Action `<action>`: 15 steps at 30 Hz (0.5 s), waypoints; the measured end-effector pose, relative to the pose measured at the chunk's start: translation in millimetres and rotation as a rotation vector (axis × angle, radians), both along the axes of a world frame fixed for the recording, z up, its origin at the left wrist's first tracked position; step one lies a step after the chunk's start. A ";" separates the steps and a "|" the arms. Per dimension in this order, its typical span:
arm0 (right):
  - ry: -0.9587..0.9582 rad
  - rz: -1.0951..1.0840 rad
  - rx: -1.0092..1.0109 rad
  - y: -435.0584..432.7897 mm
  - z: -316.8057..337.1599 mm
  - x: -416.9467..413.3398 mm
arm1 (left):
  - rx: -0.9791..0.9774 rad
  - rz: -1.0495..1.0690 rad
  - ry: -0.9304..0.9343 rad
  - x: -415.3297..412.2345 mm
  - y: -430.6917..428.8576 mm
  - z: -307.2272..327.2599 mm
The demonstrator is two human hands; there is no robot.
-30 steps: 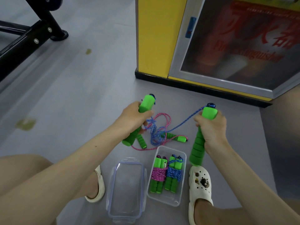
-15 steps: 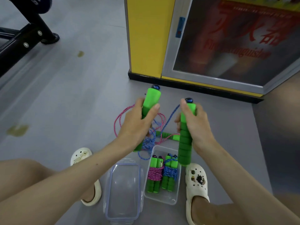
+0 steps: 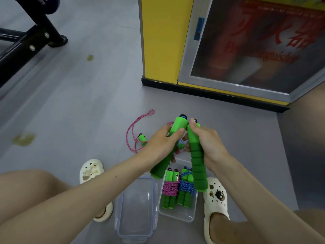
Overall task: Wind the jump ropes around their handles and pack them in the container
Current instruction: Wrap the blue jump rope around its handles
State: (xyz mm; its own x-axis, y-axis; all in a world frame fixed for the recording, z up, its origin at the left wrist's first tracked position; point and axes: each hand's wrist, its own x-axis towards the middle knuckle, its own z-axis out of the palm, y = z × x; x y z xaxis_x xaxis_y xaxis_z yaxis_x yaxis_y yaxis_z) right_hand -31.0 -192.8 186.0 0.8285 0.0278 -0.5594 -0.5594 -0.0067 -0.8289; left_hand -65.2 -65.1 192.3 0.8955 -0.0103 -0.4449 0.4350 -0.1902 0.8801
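- Grips one green foam handle (image 3: 178, 125) in the left hand (image 3: 158, 143), centre of frame, fingers curled round its middle, top tilted toward upper right.
- Grips the second green handle (image 3: 197, 166) in the right hand (image 3: 209, 147), fingers wrapped round its upper part, lower end hanging in front of the container's right edge.
- Holds both handle tops close together; cannot tell whether touching.
- Cannot trace the rope between the hands: mostly hidden.
- Find the clear container (image 3: 177, 215) at lower centre, on the floor (image 3: 79, 111), with a pink-wound bundle (image 3: 169, 189) on its left and a blue-wound bundle (image 3: 186, 188) on its right, side by side.
- Find the clear lid (image 3: 136, 205) flat, just left of the container.
- Note a loose pink rope (image 3: 131, 131) and its small green handle (image 3: 142, 139) left of the hands.
- Note pale clogs (image 3: 90, 169) flanking lid and container; yellow cabinet (image 3: 161, 41) upper centre; black frame (image 3: 26, 44) upper left.
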 end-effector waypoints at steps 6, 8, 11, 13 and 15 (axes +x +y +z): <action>0.120 -0.044 0.175 9.8 3.1 4.2 | -0.152 0.081 0.015 0.9 -10.1 -4.8; 0.198 -0.063 0.252 11.7 3.8 6.6 | -0.051 0.041 -0.031 0.9 -9.7 -8.0; 0.236 -0.104 0.295 13.4 3.3 7.3 | -0.014 0.047 -0.049 2.4 -4.5 -11.2; 0.232 -0.114 0.379 10.4 3.6 8.7 | -0.009 0.060 -0.031 3.5 -0.9 -13.7; 0.202 -0.149 0.437 7.6 6.1 9.3 | 0.002 0.057 -0.026 3.5 0.8 -17.5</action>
State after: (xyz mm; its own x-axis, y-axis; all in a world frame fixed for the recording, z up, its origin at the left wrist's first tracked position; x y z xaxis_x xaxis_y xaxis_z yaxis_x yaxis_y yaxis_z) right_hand -21.7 -185.2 192.2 0.7178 0.1848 -0.6713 -0.6774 0.4087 -0.6117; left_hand -61.7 -64.3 174.7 0.9059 0.0417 -0.4215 0.4223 -0.1679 0.8908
